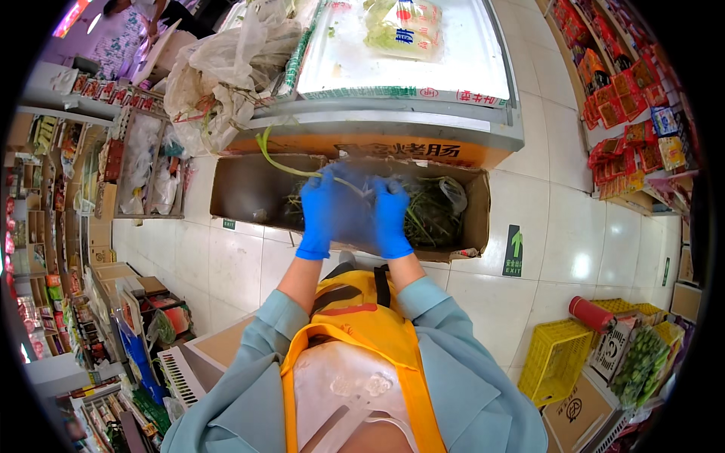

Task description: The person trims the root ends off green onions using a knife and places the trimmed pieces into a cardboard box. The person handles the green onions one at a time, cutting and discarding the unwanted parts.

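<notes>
Both hands wear blue gloves and are raised over a long cardboard box (478,218) on the floor. My left hand (318,206) is closed on a long green vegetable stalk (283,166), whose curved end sticks out to the upper left. My right hand (391,209) has its fingers curled near the stalk's pale end; whether it grips anything is blurred. Under and beside the right hand, green stems and leaves (433,212) fill the box's right part, with a clear plastic bag (453,194) among them. The box's left part is dark and blurred.
Ahead stands a display case (396,122) with a white foam box (345,68), a bagged leafy vegetable (405,28) and crumpled plastic bags (226,68). Snack shelves (628,113) line the right; a yellow crate (555,359) stands lower right. A person (122,34) is at upper left.
</notes>
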A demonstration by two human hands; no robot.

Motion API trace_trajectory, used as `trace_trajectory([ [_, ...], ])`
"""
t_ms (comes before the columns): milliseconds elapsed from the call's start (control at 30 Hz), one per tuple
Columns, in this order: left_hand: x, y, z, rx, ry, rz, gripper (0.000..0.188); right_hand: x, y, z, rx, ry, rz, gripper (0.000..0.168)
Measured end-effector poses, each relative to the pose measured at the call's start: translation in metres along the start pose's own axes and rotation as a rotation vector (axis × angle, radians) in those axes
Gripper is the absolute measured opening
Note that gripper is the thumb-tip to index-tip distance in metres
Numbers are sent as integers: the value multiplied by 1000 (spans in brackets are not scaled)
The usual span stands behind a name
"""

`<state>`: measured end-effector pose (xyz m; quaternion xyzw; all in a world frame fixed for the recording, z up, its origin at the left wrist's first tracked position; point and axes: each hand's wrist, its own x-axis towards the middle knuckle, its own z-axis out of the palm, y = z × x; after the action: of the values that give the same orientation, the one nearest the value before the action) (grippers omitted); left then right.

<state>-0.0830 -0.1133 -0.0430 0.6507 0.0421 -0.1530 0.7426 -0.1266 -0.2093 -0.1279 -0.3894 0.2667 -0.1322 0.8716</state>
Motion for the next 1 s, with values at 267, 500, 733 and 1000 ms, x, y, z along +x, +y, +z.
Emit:
trace_trajectory([
  [267, 13, 2, -21, -150, -13, 35, 39, 1, -40, -30, -350, 307, -182, 14],
  [500, 15, 17, -29, -136, 39, 51, 39, 19, -39, -81, -541, 212, -226, 24],
  [733, 15, 14, -12, -147, 41, 41, 37, -12, -47, -21, -714, -299, -69, 27],
  [1000, 18, -23, -12, 142, 36, 35, 27, -9, -43, -14, -673, -255, -167, 15],
])
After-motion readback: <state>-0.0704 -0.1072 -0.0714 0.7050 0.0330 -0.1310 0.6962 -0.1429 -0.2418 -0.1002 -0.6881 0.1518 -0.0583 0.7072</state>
